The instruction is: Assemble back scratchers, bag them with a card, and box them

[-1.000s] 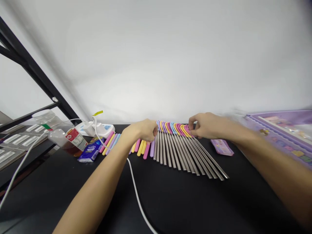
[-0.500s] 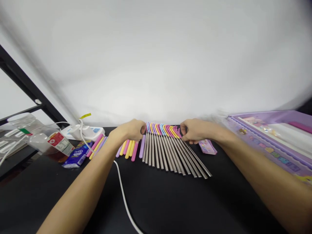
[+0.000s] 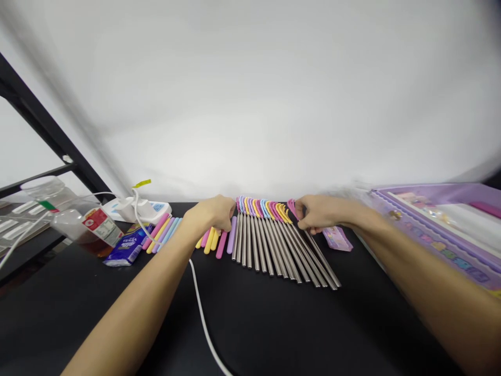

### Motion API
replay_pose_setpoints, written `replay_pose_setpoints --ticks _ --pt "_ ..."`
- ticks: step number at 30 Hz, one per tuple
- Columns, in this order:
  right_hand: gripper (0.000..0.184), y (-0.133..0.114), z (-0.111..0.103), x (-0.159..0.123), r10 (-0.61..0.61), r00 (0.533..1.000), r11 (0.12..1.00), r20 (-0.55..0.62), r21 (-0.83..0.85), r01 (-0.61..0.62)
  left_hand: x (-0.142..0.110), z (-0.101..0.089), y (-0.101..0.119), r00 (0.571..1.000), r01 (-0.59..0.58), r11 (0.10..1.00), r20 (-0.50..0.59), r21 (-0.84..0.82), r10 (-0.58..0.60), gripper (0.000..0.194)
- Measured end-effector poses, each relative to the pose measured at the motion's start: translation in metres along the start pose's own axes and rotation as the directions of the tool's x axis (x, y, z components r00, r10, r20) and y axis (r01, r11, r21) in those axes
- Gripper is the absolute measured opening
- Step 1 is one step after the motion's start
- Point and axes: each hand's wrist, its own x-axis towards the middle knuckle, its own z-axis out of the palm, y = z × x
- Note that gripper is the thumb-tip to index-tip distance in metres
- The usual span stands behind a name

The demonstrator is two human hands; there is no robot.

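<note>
A fanned row of stainless steel rods (image 3: 266,245) with pastel curved tops lies on the black table. My right hand (image 3: 319,214) is at the row's right end, its fingers pinching a rod with a pink top (image 3: 291,207) that stands up from the others. My left hand (image 3: 211,214) rests by the row's left end, above loose pastel sticks (image 3: 217,243) in pink, yellow and purple. Its fingers curl toward the nearest rods, and nothing shows in them. The hand hides part of the sticks.
On the black table (image 3: 274,324) are a white power strip (image 3: 141,210), a white cable, a blue packet (image 3: 127,255), a red-labelled bottle (image 3: 97,225) and a small pink packet (image 3: 337,239). A purple tray (image 3: 438,230) stands at right, a black shelf frame (image 3: 43,115) at left.
The view swung left, then shifted slightly. My hands have closed toward the row's middle, and the pink-topped rod now stands up from the row at my right hand.
</note>
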Motion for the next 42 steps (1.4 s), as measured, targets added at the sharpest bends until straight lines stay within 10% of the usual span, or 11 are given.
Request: replay_pose_setpoints --ticks 11,15,20,26,42 --pt "0.013 -0.008 -0.023 -0.022 -0.156 0.976 0.935 -0.155 0.296 0.196 -0.01 -0.013 -0.002 0.997 -0.003 1.0 -0.08 0.002 0.003 0.049" --pt "0.036 -0.011 -0.028 -0.034 -0.161 0.96 0.708 -0.23 0.651 0.275 -0.032 -0.03 -0.002 0.968 -0.234 0.943 -0.142 -0.237 0.205 0.044" --pt "0.037 -0.01 -0.039 -0.046 -0.159 0.88 0.417 -0.448 0.777 0.472 -0.045 -0.028 0.018 0.83 -0.551 0.746 -0.158 -0.374 0.535 0.024" --pt "0.006 -0.008 -0.046 -0.055 -0.202 0.821 0.282 -0.534 0.771 0.571 -0.043 -0.019 0.043 0.821 -0.54 0.677 -0.138 -0.5 0.553 0.034" --pt "0.004 -0.007 -0.05 -0.058 -0.143 0.761 0.288 -0.633 0.709 0.643 -0.027 -0.012 0.035 0.81 -0.445 0.546 -0.058 -0.71 0.584 0.032"
